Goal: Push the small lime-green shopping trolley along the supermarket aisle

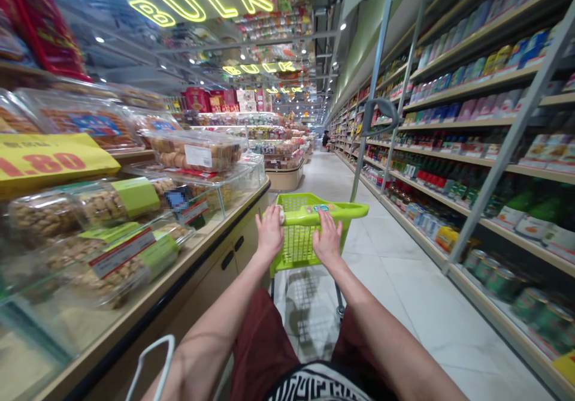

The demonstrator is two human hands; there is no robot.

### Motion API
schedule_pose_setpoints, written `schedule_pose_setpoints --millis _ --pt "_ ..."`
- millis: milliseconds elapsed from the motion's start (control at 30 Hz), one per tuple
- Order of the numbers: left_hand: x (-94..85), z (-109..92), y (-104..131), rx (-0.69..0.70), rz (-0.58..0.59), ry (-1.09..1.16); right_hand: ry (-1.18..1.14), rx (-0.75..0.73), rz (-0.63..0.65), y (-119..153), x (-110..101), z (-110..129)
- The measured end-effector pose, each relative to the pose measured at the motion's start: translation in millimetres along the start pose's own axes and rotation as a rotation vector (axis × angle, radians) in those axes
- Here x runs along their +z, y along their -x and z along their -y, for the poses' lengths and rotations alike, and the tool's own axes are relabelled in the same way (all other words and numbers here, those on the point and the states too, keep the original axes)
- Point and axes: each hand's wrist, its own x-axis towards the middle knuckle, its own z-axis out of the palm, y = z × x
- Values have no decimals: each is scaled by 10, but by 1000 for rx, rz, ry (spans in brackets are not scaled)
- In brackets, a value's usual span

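A lime-green plastic shopping cart (297,246) stands in front of me, its basket showing below the handle. My left hand (270,232) rests on the left part of the cart's handle, fingers bent over it beside a small white roundish item (281,214). My right hand (327,238) lies over the handle further right, with its fingers slightly spread on top, near a colourful sticker on the bar. Both palms face down, and the thumbs are partly hidden.
Close on the left runs a counter (211,233) with clear boxes of nuts (96,200) and snacks. Tall shelves (453,128) of cans and bottles line the right. A pale tiled aisle (386,269) leads ahead, where a person (326,139) is at the far end.
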Motion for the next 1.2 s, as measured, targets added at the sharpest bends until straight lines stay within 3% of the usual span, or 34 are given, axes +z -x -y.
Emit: schedule_pose_setpoints --millis 133,200,267,333,433,500,567,667,733,800,900,1033,1100,1200 --pt "163 -366 5 135 51 12 0 -58 28 10 14 100" --pt "196 -435 2 178 55 8 8 -80 36 -9 -1 115" --pt "168 -341 0 204 48 -3 19 -80 32 -42 -27 93" --pt "90 -109 -2 183 39 -14 27 -58 20 -78 -52 44" --pt "-44 258 -15 -14 2 -27 21 -14 9 -101 -59 -24" --pt "-88 332 -25 -82 -9 -12 17 0 17 -92 -38 -31" --pt "-70 209 -32 -30 4 9 21 -5 37 -75 -10 -7" --pt "33 -188 -44 134 51 23 31 -29 75 -60 13 46" --pt "95 -402 -55 161 61 15 34 -41 88 -66 5 61" --pt "117 -460 -61 182 65 -2 32 -48 82 -78 -16 48" --pt "64 -263 -55 193 71 -37 25 -32 59 -86 -43 -17" --pt "-70 89 -47 57 64 -67 21 12 52 -56 -32 -86" --pt "-98 128 -52 10 65 -69 20 18 69 -35 -13 -75" --pt "-55 -15 -73 53 81 -63 28 4 99 -25 14 -8"
